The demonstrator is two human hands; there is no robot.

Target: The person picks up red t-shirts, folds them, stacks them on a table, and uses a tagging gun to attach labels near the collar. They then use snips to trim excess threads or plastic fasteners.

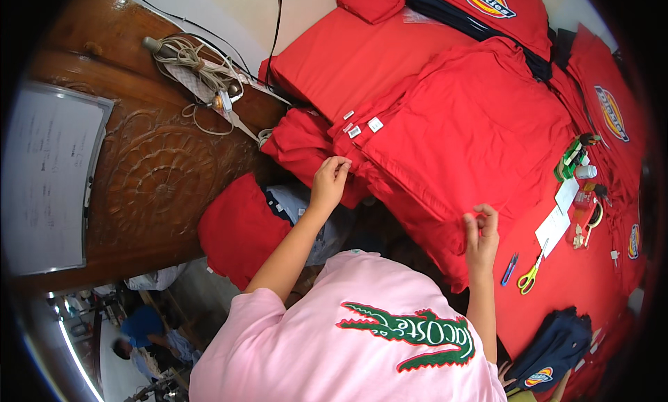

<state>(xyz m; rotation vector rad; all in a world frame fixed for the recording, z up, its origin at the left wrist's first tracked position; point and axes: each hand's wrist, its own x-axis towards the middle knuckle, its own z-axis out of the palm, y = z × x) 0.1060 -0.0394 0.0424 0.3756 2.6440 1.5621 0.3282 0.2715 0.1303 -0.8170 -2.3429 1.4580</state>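
A stack of red shirts (459,124) lies spread in front of me, with small white tags along its left edge. My left hand (329,183) is at the near-left corner of the stack, its thumb and fingertips pinched on the edge of a red shirt (362,167). Over the near-right edge of the stack is my right hand (481,238). Its fingers are bent, the thumb and forefinger show a gap, and I see nothing between them. I wear pink sleeves (254,311) with a green crocodile patch (417,336) on the pink cloth.
Yellow-handled scissors (529,278), a blue cutter (510,268) and white papers (553,228) lie on the right. A dark folded garment (557,346) is at the lower right, beside another person's hand. Bundled cords (198,61) hang at the carved wood panel (167,158).
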